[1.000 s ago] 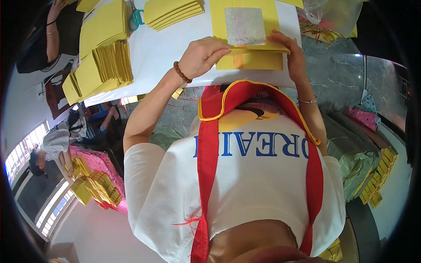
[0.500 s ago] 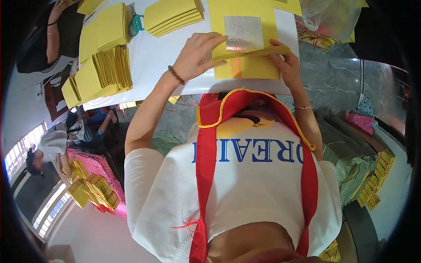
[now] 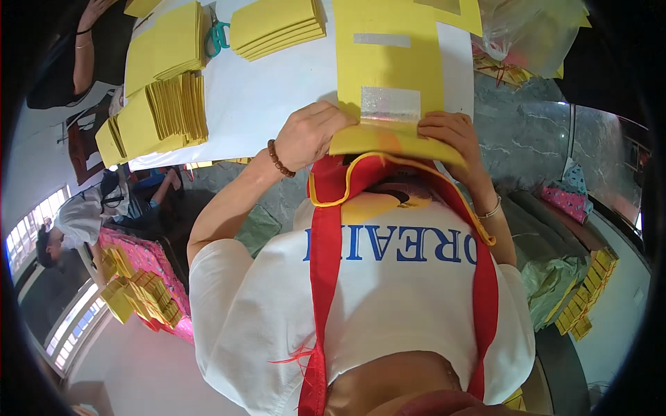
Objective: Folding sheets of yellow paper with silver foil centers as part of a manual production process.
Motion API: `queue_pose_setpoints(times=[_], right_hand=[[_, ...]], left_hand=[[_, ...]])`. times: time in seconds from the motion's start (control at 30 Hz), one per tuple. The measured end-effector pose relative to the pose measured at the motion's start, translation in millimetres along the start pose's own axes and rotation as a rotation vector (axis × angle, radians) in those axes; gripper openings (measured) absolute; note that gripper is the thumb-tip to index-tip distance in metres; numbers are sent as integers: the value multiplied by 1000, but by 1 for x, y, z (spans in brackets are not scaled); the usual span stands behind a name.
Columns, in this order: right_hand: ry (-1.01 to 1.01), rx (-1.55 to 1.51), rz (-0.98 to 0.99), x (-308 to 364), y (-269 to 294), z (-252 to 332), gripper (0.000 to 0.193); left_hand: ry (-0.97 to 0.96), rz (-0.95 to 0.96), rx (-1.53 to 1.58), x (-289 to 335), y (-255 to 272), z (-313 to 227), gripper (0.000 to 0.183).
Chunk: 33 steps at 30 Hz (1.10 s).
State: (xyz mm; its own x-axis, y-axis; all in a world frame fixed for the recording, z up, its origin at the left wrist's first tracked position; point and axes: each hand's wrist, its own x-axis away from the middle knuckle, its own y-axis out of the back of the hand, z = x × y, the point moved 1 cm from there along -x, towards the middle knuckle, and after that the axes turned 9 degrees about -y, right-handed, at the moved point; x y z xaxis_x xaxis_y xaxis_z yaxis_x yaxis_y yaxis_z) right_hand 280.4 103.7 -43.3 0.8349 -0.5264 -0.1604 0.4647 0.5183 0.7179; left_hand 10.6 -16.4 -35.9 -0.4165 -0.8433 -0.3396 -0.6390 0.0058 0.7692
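Observation:
Yellow paper (image 3: pixel 388 66) lies at the near edge of the table in front of me, with a silver foil patch (image 3: pixel 390 100) and a silver strip (image 3: pixel 381 39) farther up. A folded or curled band of yellow paper (image 3: pixel 395 141) crosses its near end, by my apron. My left hand (image 3: pixel 312 133) is closed on the band's left end, fingers curled. At the right end my right hand (image 3: pixel 452 142) grips the band, with its fingers bent over the top. Both thumbs are largely hidden.
Stacks of yellow paper (image 3: pixel 163 45) and folded yellow pieces (image 3: pixel 177 107) stand at the table's left. Green-handled scissors (image 3: pixel 217 38) lie beside another yellow stack (image 3: pixel 277 28). A clear plastic bag (image 3: pixel 531 31) is at the far right. Another person (image 3: pixel 87 215) works at the left.
Both hands have come closer to my body and down to the table edge with the yellow band. The foil patch sits nearer me, and a silver strip now shows beyond it.

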Motion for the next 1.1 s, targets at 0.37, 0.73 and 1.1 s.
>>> queue_pose_setpoints(times=[0.37,0.73,1.1], right_hand=[[-671,-564,-176,-25,-14,5,46],[-702,-554,-319,-32,-25,-5,49],[-706,-428,-312,-37,-23,-4,49]], left_hand=[[721,-303,617,-18,-29,27,26],[906,-360,855,-29,-25,31,22],[950,-436,831,-26,-10,20,24]])
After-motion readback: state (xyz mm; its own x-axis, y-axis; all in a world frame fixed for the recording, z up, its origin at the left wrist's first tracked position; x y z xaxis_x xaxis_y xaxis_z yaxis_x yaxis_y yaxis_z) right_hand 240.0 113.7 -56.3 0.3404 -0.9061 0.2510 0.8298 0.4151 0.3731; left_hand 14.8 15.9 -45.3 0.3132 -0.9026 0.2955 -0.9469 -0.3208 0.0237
